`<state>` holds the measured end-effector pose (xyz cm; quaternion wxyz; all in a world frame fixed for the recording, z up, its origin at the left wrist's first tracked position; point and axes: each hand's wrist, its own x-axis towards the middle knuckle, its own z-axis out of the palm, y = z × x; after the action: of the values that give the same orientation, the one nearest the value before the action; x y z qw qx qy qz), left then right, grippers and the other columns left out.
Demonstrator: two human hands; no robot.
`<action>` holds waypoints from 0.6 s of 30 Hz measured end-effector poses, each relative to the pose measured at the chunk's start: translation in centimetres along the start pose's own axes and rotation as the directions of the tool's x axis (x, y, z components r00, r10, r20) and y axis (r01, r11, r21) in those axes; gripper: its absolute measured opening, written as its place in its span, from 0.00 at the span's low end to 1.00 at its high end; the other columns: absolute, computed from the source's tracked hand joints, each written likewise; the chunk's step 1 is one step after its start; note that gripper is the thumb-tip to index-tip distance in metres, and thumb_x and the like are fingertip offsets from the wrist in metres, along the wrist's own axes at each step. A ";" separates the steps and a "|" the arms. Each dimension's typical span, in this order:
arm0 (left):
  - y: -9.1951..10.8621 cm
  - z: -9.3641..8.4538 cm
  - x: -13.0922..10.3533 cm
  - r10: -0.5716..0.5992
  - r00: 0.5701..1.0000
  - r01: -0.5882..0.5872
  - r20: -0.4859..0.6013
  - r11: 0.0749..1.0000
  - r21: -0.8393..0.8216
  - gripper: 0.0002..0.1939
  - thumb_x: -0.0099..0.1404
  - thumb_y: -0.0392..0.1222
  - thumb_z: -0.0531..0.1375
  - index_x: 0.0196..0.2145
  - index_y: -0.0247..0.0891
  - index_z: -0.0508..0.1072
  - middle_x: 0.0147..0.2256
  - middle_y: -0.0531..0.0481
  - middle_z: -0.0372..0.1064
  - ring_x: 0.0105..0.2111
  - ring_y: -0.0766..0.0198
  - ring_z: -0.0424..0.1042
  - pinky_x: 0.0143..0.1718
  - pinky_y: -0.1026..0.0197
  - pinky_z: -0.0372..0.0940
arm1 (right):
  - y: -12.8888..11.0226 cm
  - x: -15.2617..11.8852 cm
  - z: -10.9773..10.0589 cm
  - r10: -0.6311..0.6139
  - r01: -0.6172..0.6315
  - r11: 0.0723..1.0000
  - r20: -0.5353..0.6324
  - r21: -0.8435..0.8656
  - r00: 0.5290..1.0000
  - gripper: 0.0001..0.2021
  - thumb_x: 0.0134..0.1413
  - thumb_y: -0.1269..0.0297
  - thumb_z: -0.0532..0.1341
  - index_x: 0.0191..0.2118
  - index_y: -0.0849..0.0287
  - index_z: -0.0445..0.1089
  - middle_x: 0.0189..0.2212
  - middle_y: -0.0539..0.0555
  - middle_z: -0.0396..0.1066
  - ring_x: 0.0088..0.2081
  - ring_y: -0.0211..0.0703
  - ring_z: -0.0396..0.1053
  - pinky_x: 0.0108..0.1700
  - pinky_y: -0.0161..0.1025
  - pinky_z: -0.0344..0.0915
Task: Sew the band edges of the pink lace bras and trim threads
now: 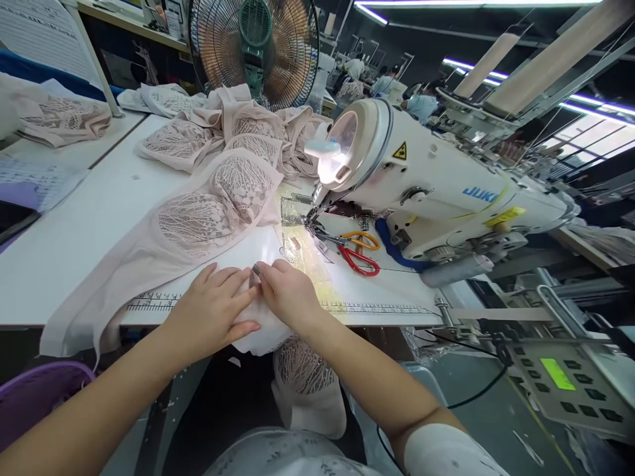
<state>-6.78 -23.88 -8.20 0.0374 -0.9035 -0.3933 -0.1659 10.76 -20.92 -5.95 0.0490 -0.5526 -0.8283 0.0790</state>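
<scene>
A pale pink lace bra (pixel 198 221) lies across the table edge, its long band trailing to the left. Just in front of it, both hands work at a second bra (pixel 262 325), whose lace cup (pixel 302 367) hangs below the edge over my lap. My left hand (pixel 215 307) presses its fingers on the fabric, with the thumb lower down and cloth between. My right hand (pixel 290 296) is closed in a pinch on the same piece, close to the left fingertips. A small dark object (pixel 256 270) shows at the pinch; its kind is unclear.
A lit JUKI sewing machine (pixel 431 178) stands right of the hands. Near its needle lie scissors with red and orange handles (pixel 360 254). More bras (pixel 238 122) are heaped behind, before a fan (pixel 254 49). A printed ruler (pixel 381 309) runs along the edge.
</scene>
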 end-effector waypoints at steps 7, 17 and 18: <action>0.2 -0.1 0.1 -0.012 1.000 0.012 -0.001 1.000 -0.021 0.23 0.64 0.52 0.59 0.52 0.36 0.70 0.51 0.39 0.69 0.51 0.46 0.66 0.55 0.38 0.55 | -0.5 0.3 -0.2 -0.021 0.024 0.997 0.028 -0.074 0.999 0.16 0.62 0.67 0.48 0.48 0.58 0.70 0.32 0.55 0.65 0.27 0.40 0.59 0.25 0.37 0.47; 0.7 -1.2 0.9 0.037 0.999 -0.040 0.038 0.995 0.088 0.23 0.62 0.52 0.61 0.49 0.33 0.73 0.52 0.36 0.70 0.49 0.46 0.68 0.56 0.36 0.56 | -0.3 -0.3 -0.2 -0.116 0.117 0.985 0.021 -0.128 0.993 0.12 0.58 0.71 0.50 0.43 0.61 0.69 0.29 0.55 0.64 0.25 0.40 0.58 0.25 0.37 0.45; 0.8 -1.1 0.8 0.036 0.999 -0.040 0.040 0.995 0.093 0.23 0.62 0.52 0.61 0.49 0.33 0.73 0.52 0.35 0.69 0.49 0.46 0.68 0.56 0.35 0.56 | -0.2 -0.7 -0.3 -0.118 0.121 0.984 0.027 -0.133 0.993 0.12 0.58 0.71 0.50 0.42 0.61 0.69 0.29 0.55 0.64 0.24 0.40 0.58 0.25 0.37 0.45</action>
<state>-6.01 -24.05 -6.79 0.0753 -0.9111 -0.3841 -0.1293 10.94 -21.62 -5.61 0.0086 -0.5031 -0.8638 0.0254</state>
